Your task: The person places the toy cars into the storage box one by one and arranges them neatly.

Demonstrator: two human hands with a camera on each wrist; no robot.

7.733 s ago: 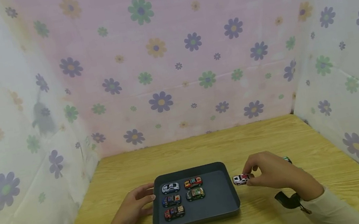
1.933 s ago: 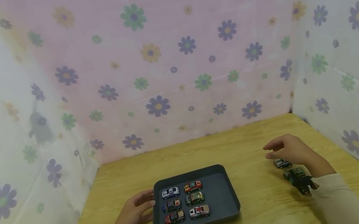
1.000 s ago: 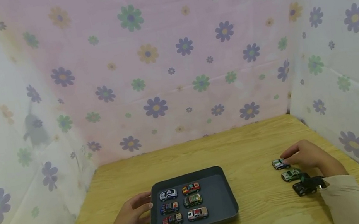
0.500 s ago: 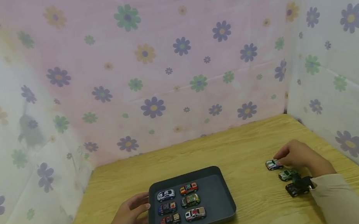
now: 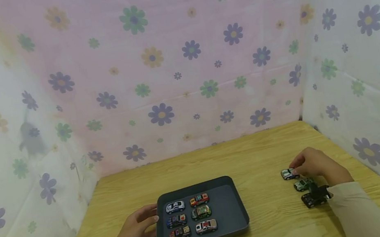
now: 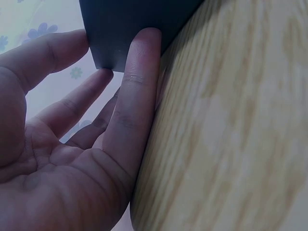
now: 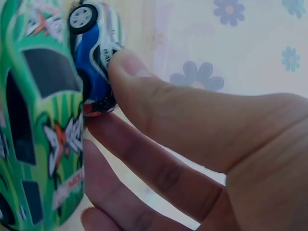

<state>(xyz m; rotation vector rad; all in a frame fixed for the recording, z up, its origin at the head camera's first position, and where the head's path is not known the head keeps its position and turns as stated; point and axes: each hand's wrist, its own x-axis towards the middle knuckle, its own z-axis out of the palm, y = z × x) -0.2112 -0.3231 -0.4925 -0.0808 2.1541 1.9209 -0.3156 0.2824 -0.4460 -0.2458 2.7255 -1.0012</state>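
At the right of the table, my right hand [image 5: 316, 164] pinches a white and blue toy car [image 5: 290, 174] by its rear end; the right wrist view shows the thumb on the side of this blue-sided car [image 7: 98, 53]. A green toy car [image 5: 303, 184] sits just in front of it, large in the right wrist view. My left hand [image 5: 135, 233] touches the left wall of a dark grey tray [image 5: 229, 211] with fairly straight fingers, and the left wrist view shows the fingertips against the tray's wall [image 6: 130, 29].
Inside the tray stand two columns of toy cars, among them a white and red car [image 5: 206, 227] and a red and yellow one [image 5: 199, 200]. A black toy car [image 5: 312, 199] lies below the green one, partly behind the wrist camera [image 5: 323, 192]. Flowered cloth walls enclose the wooden table [image 5: 255, 153].
The white and red car went from my right hand into the tray. That hand then moved right and took hold of the white and blue car. My left hand stays at the tray.
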